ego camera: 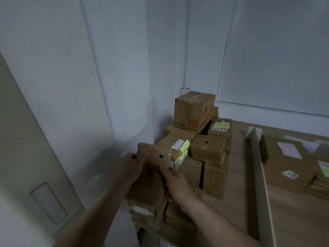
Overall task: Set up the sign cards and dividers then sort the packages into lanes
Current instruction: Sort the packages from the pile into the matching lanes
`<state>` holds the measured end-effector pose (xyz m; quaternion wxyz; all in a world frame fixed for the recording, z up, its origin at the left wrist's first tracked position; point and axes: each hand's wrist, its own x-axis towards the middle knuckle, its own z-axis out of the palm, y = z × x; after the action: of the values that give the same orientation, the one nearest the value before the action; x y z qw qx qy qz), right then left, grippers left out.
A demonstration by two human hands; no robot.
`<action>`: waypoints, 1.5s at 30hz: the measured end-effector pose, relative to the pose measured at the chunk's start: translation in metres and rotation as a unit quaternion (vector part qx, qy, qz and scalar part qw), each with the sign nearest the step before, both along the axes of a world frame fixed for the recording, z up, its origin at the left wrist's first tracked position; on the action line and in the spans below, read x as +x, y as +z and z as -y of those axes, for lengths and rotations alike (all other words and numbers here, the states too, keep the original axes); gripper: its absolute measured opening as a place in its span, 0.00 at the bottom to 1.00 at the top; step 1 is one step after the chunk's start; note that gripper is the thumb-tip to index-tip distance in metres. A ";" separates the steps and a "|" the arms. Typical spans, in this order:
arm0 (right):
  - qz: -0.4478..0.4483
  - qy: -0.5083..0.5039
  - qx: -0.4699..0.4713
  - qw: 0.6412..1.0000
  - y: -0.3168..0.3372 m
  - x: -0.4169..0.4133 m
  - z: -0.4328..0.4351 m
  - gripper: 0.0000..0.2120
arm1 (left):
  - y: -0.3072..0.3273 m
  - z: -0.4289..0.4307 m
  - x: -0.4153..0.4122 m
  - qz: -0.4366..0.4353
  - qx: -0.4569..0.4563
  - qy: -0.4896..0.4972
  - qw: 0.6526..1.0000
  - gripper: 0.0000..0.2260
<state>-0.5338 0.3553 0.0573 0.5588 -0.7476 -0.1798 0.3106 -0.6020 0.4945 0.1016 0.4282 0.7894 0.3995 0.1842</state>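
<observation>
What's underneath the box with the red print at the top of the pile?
The red-printed box rests on another brown carton, which sits on more cartons. What lies behind it against the wall is hidden.

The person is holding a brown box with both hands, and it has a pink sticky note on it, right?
Not quite. The head view shows both hands, left and right, holding the brown box, but its sticky note is yellow, not pink.
</observation>
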 end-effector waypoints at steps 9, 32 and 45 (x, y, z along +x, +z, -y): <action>-0.018 -0.130 0.192 0.973 0.059 0.012 0.102 0.30 | 0.084 0.123 0.000 0.196 -0.040 0.001 0.980 0.27; 0.104 -0.302 0.343 0.883 0.067 0.093 0.321 0.09 | 0.027 0.296 0.114 0.270 -0.349 -0.218 0.871 0.07; -0.028 -0.385 0.289 0.876 0.040 0.134 0.309 0.19 | 0.005 0.286 0.175 0.287 -0.300 -0.321 0.851 0.10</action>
<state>-0.4001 0.0461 0.0974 0.8301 -0.5541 0.0563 0.0260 -0.4271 0.2085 0.1064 0.7750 0.6189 0.0190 0.1267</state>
